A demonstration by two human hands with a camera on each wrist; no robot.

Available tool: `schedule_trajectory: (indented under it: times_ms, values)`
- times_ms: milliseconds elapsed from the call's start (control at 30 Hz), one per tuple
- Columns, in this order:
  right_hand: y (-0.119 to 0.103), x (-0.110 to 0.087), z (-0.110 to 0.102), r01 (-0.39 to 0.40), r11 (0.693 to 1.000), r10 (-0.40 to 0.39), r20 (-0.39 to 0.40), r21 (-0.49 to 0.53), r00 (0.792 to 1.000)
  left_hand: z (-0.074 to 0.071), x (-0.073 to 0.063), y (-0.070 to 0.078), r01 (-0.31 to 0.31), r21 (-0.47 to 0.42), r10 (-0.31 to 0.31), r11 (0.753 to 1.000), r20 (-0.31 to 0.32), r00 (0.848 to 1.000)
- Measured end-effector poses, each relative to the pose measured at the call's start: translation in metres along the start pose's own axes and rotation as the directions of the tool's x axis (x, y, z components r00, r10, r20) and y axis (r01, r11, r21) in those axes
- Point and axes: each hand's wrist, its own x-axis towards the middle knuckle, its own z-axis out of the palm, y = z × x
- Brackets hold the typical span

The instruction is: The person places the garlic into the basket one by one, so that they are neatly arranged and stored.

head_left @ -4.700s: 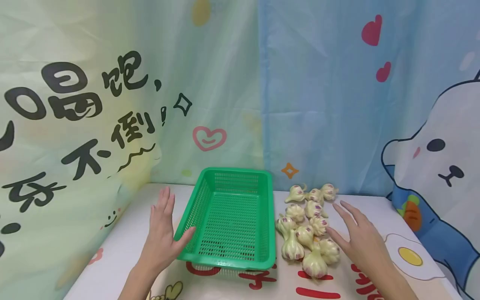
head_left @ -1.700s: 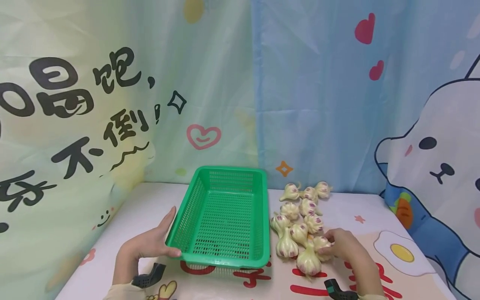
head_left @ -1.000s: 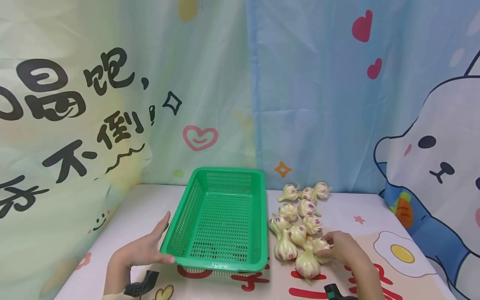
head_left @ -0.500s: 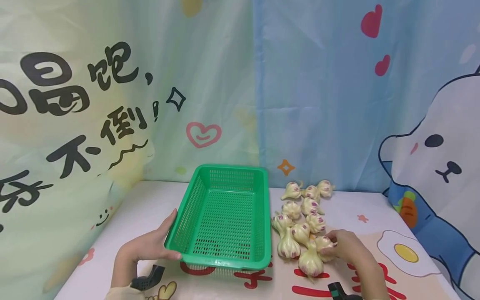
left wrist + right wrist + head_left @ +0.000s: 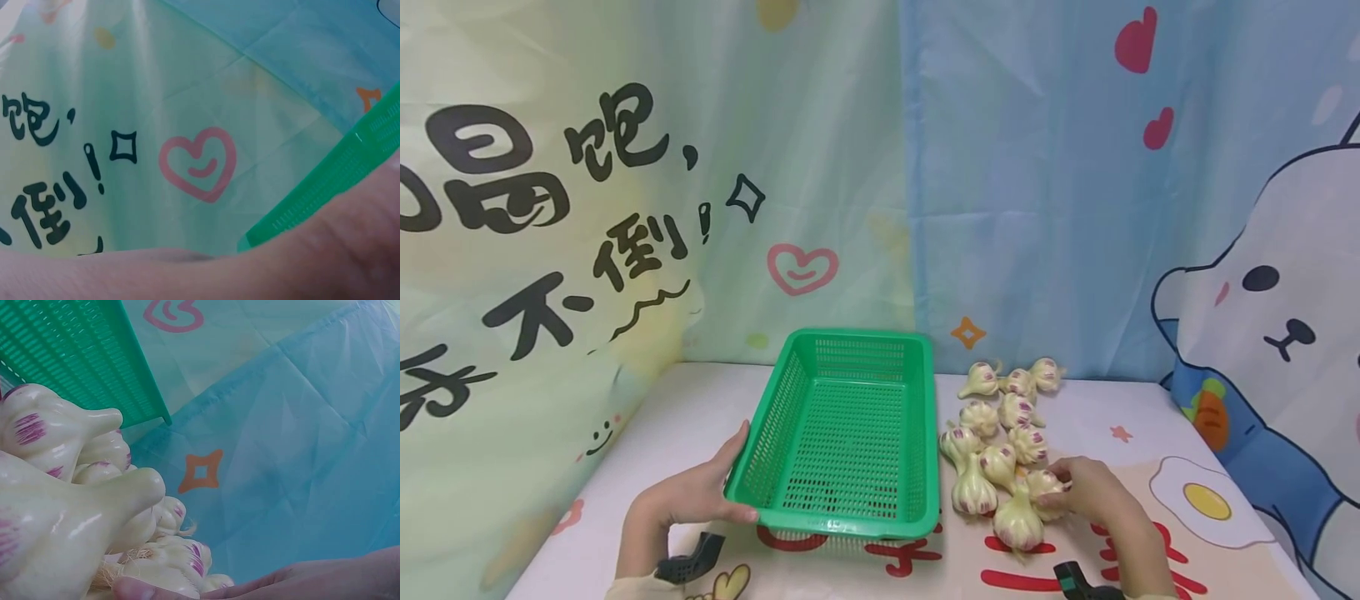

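Note:
In the head view a green plastic basket (image 5: 850, 433) with perforated walls stands at the middle of the table, nothing inside it. My left hand (image 5: 681, 498) holds its near left corner, thumb at the near rim and fingers along the left side. To the basket's right lies a cluster of several white, purple-streaked garlic bulbs (image 5: 974, 490). With thumb and fingers, my right hand (image 5: 1101, 493) pinches a garlic bulb (image 5: 1041, 482) at the cluster's near right, still on the table. Bulbs (image 5: 62, 519) fill the left of the right wrist view.
The table (image 5: 715, 396) has a printed cover with red lettering and a fried-egg picture (image 5: 1210, 502). Printed curtains (image 5: 1022, 192) hang right behind the basket and garlic. Dark devices (image 5: 692, 560) are strapped at both wrists.
Since the earliest frame, both raised hands have come down: the left onto the basket's corner, the right onto a garlic bulb. Over the last second only the camera shifts slightly.

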Motion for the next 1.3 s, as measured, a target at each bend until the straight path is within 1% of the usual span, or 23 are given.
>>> schedule_trajectory:
  times_ms: [367,600,900,1033,1167,1300]
  values:
    - [-0.0025,0.0015,-0.0014,0.022,1.000,-0.022,-0.011,-0.015,1.000,-0.0031,0.0000,0.0014,0.001,0.003,-0.001,1.000,-0.012,1.000]
    - [-0.0014,0.0029,-0.0014,0.021,1.000,-0.020,0.003,-0.017,1.000,-0.0030,0.0012,0.0013,-0.002,-0.020,0.003,1.000,0.015,1.000]
    - [0.0019,0.0033,-0.0046,0.028,0.999,-0.028,0.004,-0.026,1.000,0.0000,0.0061,0.0011,-0.020,-0.018,0.021,1.000,0.019,1.000]
    - [0.0016,0.0026,-0.0055,0.032,0.999,-0.031,0.009,-0.019,0.999,0.0002,0.0046,0.0006,-0.001,-0.027,0.002,1.000,0.022,1.000]
    - [0.0001,0.0026,-0.0034,0.036,0.999,-0.036,0.019,-0.003,0.999,-0.0005,-0.0006,0.0007,0.024,-0.042,-0.023,0.999,0.020,1.000]
    - [0.0014,0.0038,-0.0011,0.045,0.999,-0.045,0.017,0.000,0.999,-0.0003,-0.0024,0.0008,0.024,-0.067,-0.022,0.997,0.024,0.999]
